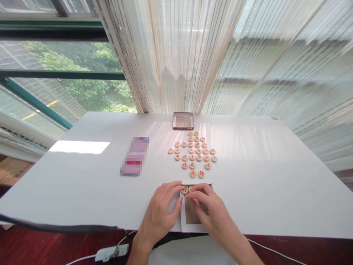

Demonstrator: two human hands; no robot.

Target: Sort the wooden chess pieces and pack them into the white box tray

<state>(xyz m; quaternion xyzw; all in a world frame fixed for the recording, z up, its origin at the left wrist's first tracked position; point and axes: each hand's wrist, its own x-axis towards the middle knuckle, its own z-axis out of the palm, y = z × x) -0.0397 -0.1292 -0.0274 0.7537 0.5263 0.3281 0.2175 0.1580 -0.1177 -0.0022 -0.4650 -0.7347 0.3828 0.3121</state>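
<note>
A shallow open box (182, 221) with a white rim and brown bottom sits at the table's front edge. Inside its far left corner lies a round wooden Chinese chess piece (184, 190) with a black character. My right hand (211, 204) reaches into the box, its fingers bent onto a second piece (191, 188) beside the first, partly covered by the fingertips. At the box's left wall rests my left hand (162, 206), fingers and thumb apart, holding nothing. Beyond the box, several loose pieces (199, 158) with red or black characters lie face up.
A box lid (183, 128) stands open side up at the back of the white table (261, 176). Left of the pieces lies a blurred pinkish-purple item (136, 154). Below the front edge are a power strip (111, 253) and cables. Curtains (182, 55) hang behind.
</note>
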